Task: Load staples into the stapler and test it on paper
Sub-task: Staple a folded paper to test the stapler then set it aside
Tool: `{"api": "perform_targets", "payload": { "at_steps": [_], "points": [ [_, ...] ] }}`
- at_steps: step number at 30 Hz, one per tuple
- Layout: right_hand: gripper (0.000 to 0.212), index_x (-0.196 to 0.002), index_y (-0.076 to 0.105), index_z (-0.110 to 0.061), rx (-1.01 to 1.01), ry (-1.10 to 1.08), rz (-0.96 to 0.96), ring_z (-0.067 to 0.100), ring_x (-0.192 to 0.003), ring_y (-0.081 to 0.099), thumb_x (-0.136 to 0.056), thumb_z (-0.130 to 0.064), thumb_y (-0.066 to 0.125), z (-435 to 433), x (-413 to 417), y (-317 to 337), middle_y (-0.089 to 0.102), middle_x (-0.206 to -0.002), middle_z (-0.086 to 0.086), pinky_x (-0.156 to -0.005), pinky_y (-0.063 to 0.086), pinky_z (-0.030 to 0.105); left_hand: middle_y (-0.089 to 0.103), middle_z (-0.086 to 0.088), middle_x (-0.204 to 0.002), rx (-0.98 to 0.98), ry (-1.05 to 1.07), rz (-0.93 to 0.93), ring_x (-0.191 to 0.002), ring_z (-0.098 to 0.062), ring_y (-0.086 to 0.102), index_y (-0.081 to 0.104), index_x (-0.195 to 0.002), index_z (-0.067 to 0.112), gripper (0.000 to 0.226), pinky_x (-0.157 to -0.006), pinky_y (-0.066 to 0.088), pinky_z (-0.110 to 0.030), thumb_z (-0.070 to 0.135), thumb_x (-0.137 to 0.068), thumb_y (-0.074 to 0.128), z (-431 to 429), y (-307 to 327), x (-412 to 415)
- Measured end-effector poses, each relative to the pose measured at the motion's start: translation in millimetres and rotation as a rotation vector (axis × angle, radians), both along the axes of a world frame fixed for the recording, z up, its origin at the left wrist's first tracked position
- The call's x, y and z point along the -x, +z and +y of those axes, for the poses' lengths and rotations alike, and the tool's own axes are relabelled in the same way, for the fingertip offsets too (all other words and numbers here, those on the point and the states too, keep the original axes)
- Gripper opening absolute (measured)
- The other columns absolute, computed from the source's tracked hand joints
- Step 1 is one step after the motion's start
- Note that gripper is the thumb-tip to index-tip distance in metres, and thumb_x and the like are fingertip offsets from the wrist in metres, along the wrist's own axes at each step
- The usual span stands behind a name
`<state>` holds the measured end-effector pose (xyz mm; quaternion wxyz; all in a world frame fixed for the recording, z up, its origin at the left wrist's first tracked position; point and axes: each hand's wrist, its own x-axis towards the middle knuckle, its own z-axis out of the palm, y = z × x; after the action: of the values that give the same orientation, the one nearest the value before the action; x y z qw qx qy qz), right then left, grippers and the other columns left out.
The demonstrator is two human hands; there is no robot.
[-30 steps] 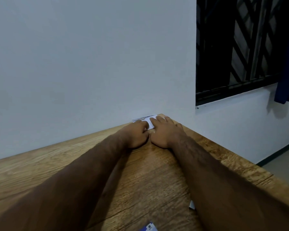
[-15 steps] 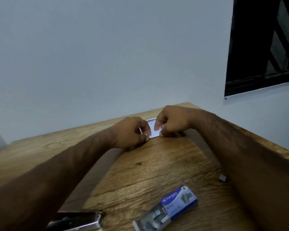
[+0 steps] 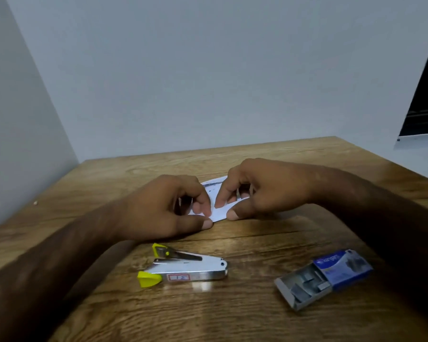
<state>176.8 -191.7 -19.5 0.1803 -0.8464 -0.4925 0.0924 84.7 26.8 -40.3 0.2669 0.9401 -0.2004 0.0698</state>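
A small white paper (image 3: 219, 213) lies on the wooden table (image 3: 294, 156), pinched at its near edge by both hands. My left hand (image 3: 168, 208) grips its left side with thumb and fingers. My right hand (image 3: 265, 191) grips its right side the same way. Nearer to me lies a silver stapler (image 3: 190, 270) with yellow plastic ends and a small red-bordered label, on its side and untouched. To its right rests a blue staple box (image 3: 326, 277), its grey tray slid out with several staple strips inside.
White walls meet the table at the back and the left. A dark window (image 3: 425, 99) shows at the far right. A tiny pale speck (image 3: 36, 203) lies near the table's left edge. The table's right edge runs diagonally past my right forearm.
Both hands have drawn the paper from the far corner toward the table's middle. The view has tilted down and left, bringing the stapler and staple box fully into sight.
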Motion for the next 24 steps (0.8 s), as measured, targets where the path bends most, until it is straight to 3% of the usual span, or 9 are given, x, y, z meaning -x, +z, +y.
{"api": "perform_targets", "payload": {
  "at_steps": [4, 8, 11, 14, 17, 20, 24],
  "points": [
    [0.025, -0.110, 0.077, -0.035, -0.043, 0.049, -0.068, 0.004, -0.090, 0.064, -0.085, -0.035, 0.079, 9, 11, -6, 0.070, -0.100, -0.013, -0.078, 0.053, 0.027, 0.068, 0.006, -0.077, -0.091, 0.021, -0.008, -0.069, -0.013, 0.063, 0.073, -0.095, 0.028, 0.021, -0.065, 0.054, -0.035, 0.041, -0.080, 0.083, 5, 3, 7],
    [0.032, -0.111, 0.076, -0.032, -0.156, 0.061, 0.055, 0.006, -0.083, 0.069, -0.081, -0.026, 0.085, 10, 10, -9, 0.076, -0.096, -0.008, -0.068, 0.053, 0.017, 0.069, 0.011, -0.079, -0.267, 0.072, -0.091, -0.070, -0.003, 0.061, 0.073, -0.094, 0.028, 0.022, -0.064, 0.048, -0.026, 0.047, -0.082, 0.076, 2, 7, 10],
    [0.035, -0.109, 0.076, -0.038, -0.188, 0.045, 0.025, -0.004, -0.090, 0.068, -0.076, -0.033, 0.087, 4, 6, -4, 0.076, -0.100, -0.018, -0.071, 0.052, 0.011, 0.065, 0.017, -0.074, -0.342, 0.089, -0.119, -0.065, 0.012, 0.055, 0.071, -0.089, 0.027, 0.021, -0.058, 0.037, -0.011, 0.047, -0.082, 0.073, 2, 10, 14],
    [0.027, -0.096, 0.079, -0.042, -0.193, 0.006, -0.035, -0.001, -0.086, 0.070, -0.070, -0.040, 0.086, -3, 3, 1, 0.076, -0.091, -0.022, -0.069, 0.056, 0.017, 0.064, 0.018, -0.071, -0.339, 0.103, -0.116, -0.066, 0.018, 0.054, 0.071, -0.084, 0.026, 0.018, -0.056, 0.035, -0.006, 0.043, -0.082, 0.074, 5, 11, 14],
    [0.015, -0.086, 0.081, -0.037, -0.158, 0.019, -0.019, 0.002, -0.070, 0.070, -0.075, -0.029, 0.087, -3, 4, -3, 0.074, -0.074, -0.021, -0.067, 0.057, 0.028, 0.070, 0.015, -0.076, -0.288, 0.113, -0.094, -0.067, 0.014, 0.057, 0.071, -0.081, 0.025, 0.015, -0.055, 0.035, -0.007, 0.040, -0.082, 0.073, 7, 10, 13],
    [0.014, -0.087, 0.081, -0.035, -0.160, 0.012, -0.083, 0.003, -0.071, 0.071, -0.075, -0.029, 0.086, -1, 6, -5, 0.074, -0.074, -0.024, -0.069, 0.060, 0.036, 0.067, 0.015, -0.067, -0.224, 0.118, -0.083, -0.061, 0.009, 0.057, 0.073, -0.078, 0.021, 0.013, -0.055, 0.037, -0.006, 0.033, -0.083, 0.074, 8, 10, 12],
    [0.014, -0.086, 0.081, -0.034, -0.184, -0.002, -0.142, 0.002, -0.070, 0.071, -0.076, -0.026, 0.086, 1, 9, -4, 0.076, -0.073, -0.020, -0.067, 0.057, 0.026, 0.062, 0.019, -0.056, -0.125, 0.130, -0.061, -0.055, 0.006, 0.055, 0.076, -0.078, 0.017, 0.013, -0.052, 0.036, -0.007, 0.028, -0.085, 0.075, 12, 11, 10]
  ]
}}
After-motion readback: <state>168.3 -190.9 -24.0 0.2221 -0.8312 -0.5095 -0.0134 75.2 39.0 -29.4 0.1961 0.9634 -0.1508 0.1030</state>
